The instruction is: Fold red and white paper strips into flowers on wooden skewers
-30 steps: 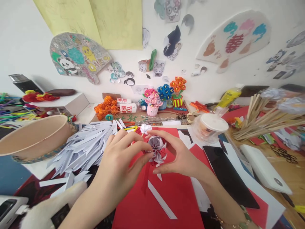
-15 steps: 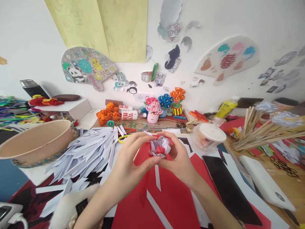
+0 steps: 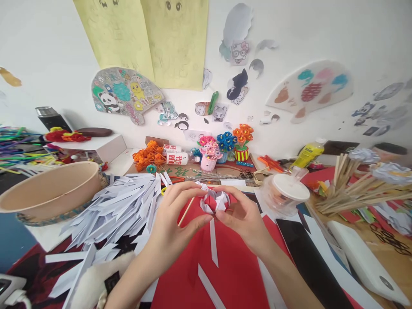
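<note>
Folded red-and-white paper flower (image 3: 215, 202) held between left hand (image 3: 170, 216) and right hand (image 3: 243, 216), above red sheet (image 3: 180, 277). Flower's left side grasped by left fingers and thumb; right side grasped by right fingers, thumb pressed near lower front. Thin stick (image 3: 186, 212) seen inside curl of left hand; whether touched, cannot be told. Two white strips (image 3: 213, 244) laid on red sheet. Heap of paper strips (image 3: 112, 210) spread left of left hand, beside beige bowl (image 3: 64, 189).
</note>
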A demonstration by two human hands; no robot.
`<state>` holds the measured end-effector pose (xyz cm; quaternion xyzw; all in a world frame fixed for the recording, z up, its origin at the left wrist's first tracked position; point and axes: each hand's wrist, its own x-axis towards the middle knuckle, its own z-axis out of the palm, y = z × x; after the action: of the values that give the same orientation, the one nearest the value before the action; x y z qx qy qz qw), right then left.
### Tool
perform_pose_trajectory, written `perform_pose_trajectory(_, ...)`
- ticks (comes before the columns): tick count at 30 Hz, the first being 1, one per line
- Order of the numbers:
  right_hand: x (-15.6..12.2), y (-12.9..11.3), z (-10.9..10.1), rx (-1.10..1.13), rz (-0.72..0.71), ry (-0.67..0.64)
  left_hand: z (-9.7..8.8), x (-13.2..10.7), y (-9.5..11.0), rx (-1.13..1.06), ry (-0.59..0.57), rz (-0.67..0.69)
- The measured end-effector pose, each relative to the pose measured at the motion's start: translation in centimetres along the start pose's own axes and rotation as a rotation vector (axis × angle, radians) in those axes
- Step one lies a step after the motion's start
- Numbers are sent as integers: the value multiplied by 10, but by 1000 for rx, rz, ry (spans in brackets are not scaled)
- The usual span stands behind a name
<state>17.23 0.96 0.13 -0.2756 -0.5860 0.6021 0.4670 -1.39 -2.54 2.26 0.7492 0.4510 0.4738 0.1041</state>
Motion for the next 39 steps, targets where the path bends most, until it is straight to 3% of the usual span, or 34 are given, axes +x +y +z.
perform_pose_trajectory(8,0,0,-1,-12,-39,-35,4,-4,-5,-48,0,-19)
perform_pose_trajectory(16,-2,4,1,-131,-100,88,4,-7,-3,-56,-20,-41)
perform_pose_trajectory(22,-1,-2,2,-23,-19,-52,5,-8,-6,-76,-18,-51)
perform_pose_trajectory(28,0,0,-2,39,5,-94,1,-8,-8,-147,-46,4)
perform_pose_trajectory(31,0,4,-4,22,-4,-100,1,-10,-10,-160,-10,-62)
perform_pose_trajectory(35,3,10,-4,-12,-49,-82,5,-12,-15,-214,-47,-169)
perform_pose_trajectory(39,5,13,-2,-179,-91,8,14,-15,-16,-186,-26,-146)
